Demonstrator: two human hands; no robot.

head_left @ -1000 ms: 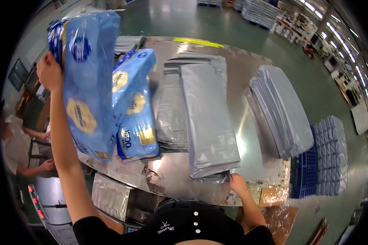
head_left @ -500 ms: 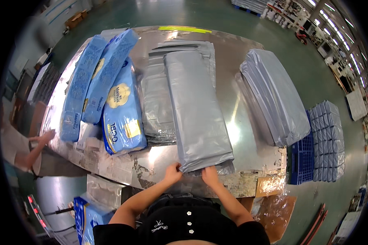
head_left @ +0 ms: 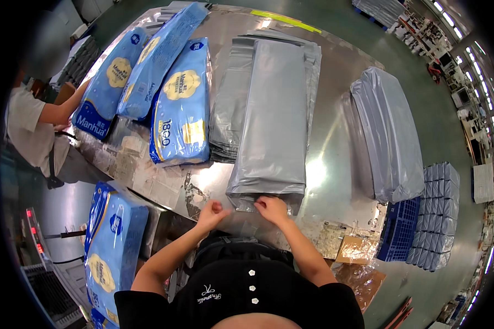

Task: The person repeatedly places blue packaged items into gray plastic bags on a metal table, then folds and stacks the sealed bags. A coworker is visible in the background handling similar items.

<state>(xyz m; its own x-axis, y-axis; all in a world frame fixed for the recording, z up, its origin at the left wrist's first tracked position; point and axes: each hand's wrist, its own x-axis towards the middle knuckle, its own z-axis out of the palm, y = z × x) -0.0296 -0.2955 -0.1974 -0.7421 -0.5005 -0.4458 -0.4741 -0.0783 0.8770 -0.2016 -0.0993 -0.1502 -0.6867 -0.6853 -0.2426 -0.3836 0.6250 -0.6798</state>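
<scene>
The metal table (head_left: 335,118) is the largest thing here, partly hidden by what lies on it; a co-worker (head_left: 35,129) is cut off by the dark left rim, the head blurred; the plump grey bag (head_left: 274,104) lies mid-table, covering much of the stack of flat grey bags (head_left: 230,104); whatever fills it cannot be seen; compared with half a second ago, the leftmost blue pack (head_left: 112,82) now shows its label upward, and the co-worker's arm has come up beside it; the bag's near end has shifted left relative to the stack; the left hand (head_left: 209,216) has left the bag's corner, its fingers curled just beside it, whether on anything I cannot tell; the right hand (head_left: 272,210) pinches the near edge, so the bag stretches away beyond the fingertips.
</scene>
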